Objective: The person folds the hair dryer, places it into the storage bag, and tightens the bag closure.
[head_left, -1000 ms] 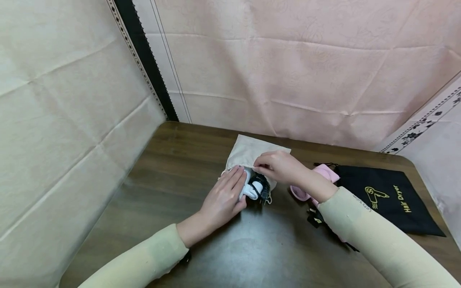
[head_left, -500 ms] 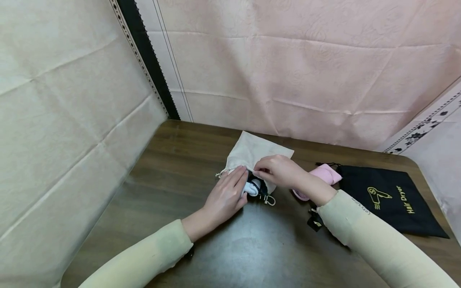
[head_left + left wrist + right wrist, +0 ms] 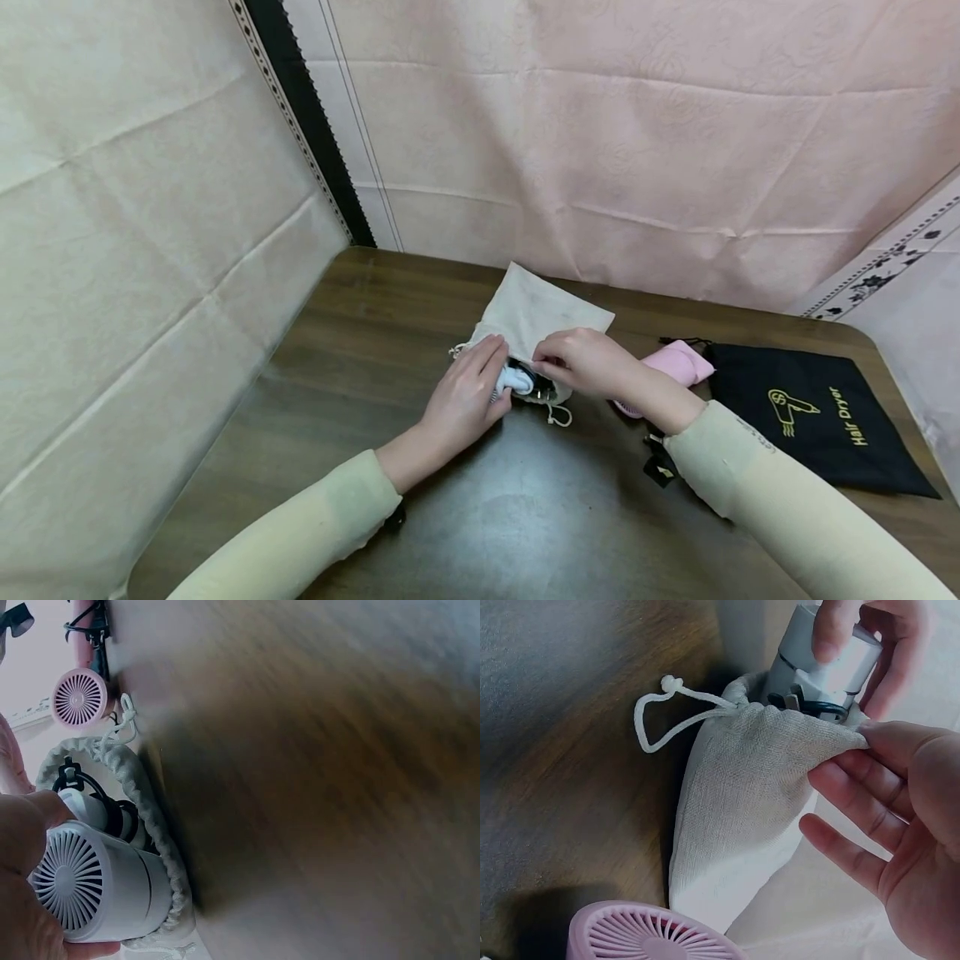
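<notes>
A white hair dryer (image 3: pixel 127 889) with a vented round end lies partly inside a beige drawstring bag (image 3: pixel 536 310). My left hand (image 3: pixel 463 392) grips the dryer's vented end at the bag's mouth, thumb on one side and fingers on the other. The dryer's black cord (image 3: pixel 112 814) is bundled beside its handle, within the opening. My right hand (image 3: pixel 583 360) pinches the bag's rim between thumb and fingers, which the right wrist view shows closely. The dryer's other end is hidden in the cloth. A white drawstring loop (image 3: pixel 649 724) hangs from the mouth.
To the right lies a pink hair dryer (image 3: pixel 675 363), partly behind the right forearm, with a black plug (image 3: pixel 660 471) near it. Beyond it is a flat black pouch (image 3: pixel 817 417) lettered "Hair Dryer". Cloth curtains (image 3: pixel 637 150) enclose the wooden table (image 3: pixel 360 333).
The white hair dryer has gone deeper into the bag, and less of it and its cord shows. The bag's far end has shifted slightly towards the back. Both hands keep their holds.
</notes>
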Available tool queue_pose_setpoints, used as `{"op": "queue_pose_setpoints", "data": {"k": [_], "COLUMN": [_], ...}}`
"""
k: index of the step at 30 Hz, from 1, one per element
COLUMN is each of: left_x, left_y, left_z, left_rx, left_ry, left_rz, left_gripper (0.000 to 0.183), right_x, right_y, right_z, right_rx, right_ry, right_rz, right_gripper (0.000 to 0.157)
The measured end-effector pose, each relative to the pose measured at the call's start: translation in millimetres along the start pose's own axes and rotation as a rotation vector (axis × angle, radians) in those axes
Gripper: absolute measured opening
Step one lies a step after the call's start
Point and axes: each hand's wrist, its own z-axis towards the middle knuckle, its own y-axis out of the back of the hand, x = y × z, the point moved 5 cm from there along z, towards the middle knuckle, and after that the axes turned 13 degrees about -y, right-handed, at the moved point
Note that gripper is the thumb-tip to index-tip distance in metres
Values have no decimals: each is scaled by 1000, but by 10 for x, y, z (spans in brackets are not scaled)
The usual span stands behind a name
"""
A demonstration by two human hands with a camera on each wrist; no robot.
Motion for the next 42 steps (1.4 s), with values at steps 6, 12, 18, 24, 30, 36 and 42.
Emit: {"op": "queue_pose_setpoints", "data": {"k": [6,12,18,24,30,36,42], "left_x": [-3,-25,-27,19,68,109,67], "left_y": [-54,-131,-155,-158,-26,175,195], "left_z": [23,5,-24,-88,-215,-428,-499], "left_rx": [32,75,127,155,122,63,67], "left_ry": [-7,-55,-73,-44,22,183,254], "left_rz": [34,131,160,110,63,7,-12], "left_gripper": [65,72,79,89,95,86,77], "right_x": [43,20,0,9,37,61,74], "right_y": [24,23,-15,-31,-37,-49,-68], "right_z": [-4,3,-13,3,31,48,50], "right_rx": [-10,-19,-7,-5,-17,-22,-31], "right_ry": [20,17,17,22,29,40,50], "right_rz": [2,-3,4,14,14,15,22], "right_gripper": [9,8,7,7,7,8,8]}}
